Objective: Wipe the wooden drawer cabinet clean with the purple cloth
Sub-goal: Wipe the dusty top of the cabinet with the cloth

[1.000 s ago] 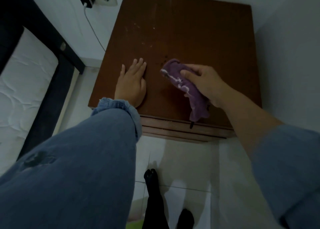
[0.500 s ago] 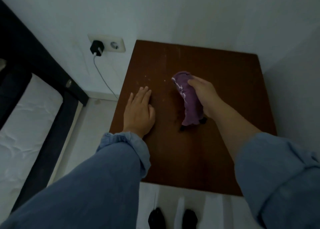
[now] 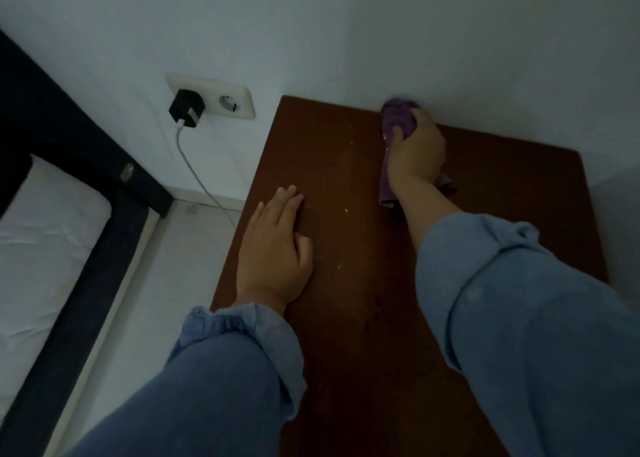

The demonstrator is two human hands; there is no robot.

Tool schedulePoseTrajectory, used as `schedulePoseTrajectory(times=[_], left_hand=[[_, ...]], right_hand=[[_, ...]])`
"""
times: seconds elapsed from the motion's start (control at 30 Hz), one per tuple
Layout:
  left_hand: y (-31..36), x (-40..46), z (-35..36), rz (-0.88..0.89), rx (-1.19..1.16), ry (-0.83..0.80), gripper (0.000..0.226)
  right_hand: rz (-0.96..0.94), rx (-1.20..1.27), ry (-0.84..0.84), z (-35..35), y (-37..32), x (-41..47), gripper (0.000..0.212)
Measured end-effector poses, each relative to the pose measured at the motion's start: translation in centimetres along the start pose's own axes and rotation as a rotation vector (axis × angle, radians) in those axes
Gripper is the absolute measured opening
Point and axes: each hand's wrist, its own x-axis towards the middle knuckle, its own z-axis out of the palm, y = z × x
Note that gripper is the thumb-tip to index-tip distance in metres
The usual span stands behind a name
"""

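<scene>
The dark brown top of the wooden drawer cabinet (image 3: 349,186) fills the middle of the head view, with pale specks and dark spots on it. My right hand (image 3: 417,148) grips the bunched purple cloth (image 3: 398,119) and presses it on the top at the back edge, against the wall. A tail of the cloth hangs out below my palm. My left hand (image 3: 273,245) lies flat on the left part of the top, fingers together, holding nothing. Both arms wear blue sleeves.
A white wall runs behind the cabinet and along its right side. A wall socket (image 3: 227,102) on the left holds a black charger (image 3: 185,112) with a cable trailing to the pale floor. A dark bed frame (image 3: 86,259) with a white mattress (image 3: 31,249) stands at the left.
My right hand has slid the purple cloth from the middle of the top to its back edge by the wall. The camera has moved forward. My left hand has stayed flat in place.
</scene>
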Motion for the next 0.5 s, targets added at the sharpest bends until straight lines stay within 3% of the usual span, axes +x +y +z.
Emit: schedulePoseTrajectory(times=[0.23, 0.37, 0.5], left_hand=[[-0.1, 0.2, -0.1, -0.028, -0.005, -0.021, 0.059], [-0.1, 0.1, -0.1, -0.03, 0.003, -0.021, 0.06], [-0.1, 0.4, -0.1, -0.022, -0.017, -0.011, 0.061]], right_hand=[[-0.114, 0.002, -0.003, 2.6, -1.0, 0.5, 0.039], [-0.423, -0.035, -0.137, 3.9, -2.2, 0.5, 0.042], [-0.432, -0.033, -0.243, 5.3, -3.5, 1.8, 0.043]])
